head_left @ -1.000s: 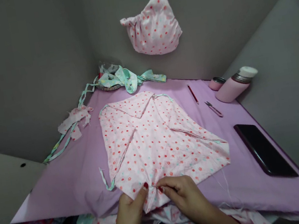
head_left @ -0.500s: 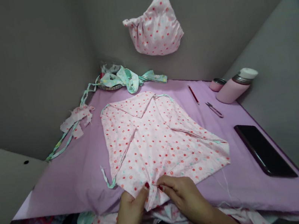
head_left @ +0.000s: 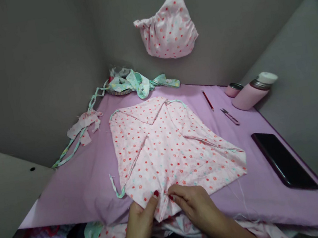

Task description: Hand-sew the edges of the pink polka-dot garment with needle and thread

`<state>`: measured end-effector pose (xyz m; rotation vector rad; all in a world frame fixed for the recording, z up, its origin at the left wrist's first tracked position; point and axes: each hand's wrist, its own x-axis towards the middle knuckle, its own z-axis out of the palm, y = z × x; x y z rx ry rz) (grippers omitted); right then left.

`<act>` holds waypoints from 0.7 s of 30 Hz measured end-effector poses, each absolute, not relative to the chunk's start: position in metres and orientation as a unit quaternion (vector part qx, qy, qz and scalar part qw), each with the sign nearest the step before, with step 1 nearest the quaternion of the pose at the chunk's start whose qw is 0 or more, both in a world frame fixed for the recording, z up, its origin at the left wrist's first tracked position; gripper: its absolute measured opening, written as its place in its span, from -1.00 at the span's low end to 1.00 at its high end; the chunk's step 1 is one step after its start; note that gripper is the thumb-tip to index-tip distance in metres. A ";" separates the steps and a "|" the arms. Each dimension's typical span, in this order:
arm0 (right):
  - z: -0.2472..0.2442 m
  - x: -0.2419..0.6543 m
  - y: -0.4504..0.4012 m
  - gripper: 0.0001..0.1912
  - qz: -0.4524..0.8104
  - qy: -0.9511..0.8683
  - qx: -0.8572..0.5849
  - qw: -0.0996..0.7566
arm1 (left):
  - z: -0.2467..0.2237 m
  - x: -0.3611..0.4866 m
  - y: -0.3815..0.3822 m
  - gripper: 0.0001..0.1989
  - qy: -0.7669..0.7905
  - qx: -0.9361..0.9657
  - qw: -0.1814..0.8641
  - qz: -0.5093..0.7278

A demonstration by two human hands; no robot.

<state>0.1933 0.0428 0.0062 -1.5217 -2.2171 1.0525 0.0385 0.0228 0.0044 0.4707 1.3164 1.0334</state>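
Note:
A pale pink cloth with small red flowers lies spread on the purple table cover, its lower edge gathered between my hands. My left hand pinches the gathered edge, thumb on top and the other fingers hidden beneath. Close to its right, my right hand is closed with thumb and forefinger pinched at the gather; what sits between those fingertips is too small to make out. A mint green tie sticks out at the cloth's lower left corner. Thin loose thread trails to the right of my right hand.
Purple cover lies under everything. At right are a black phone, thread snips, a red pencil, a pink bottle and a pink cup. Green strips lie behind; a pink pouch hangs above.
The whole view has shifted slightly, so things appear a little further right. Both hands keep nearly the same pose at the gathered edge.

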 end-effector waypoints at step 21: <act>0.024 0.180 0.052 -0.81 0.232 -0.821 -0.520 -0.026 | 0.002 0.034 0.025 -0.68 0.622 0.281 0.622 0.383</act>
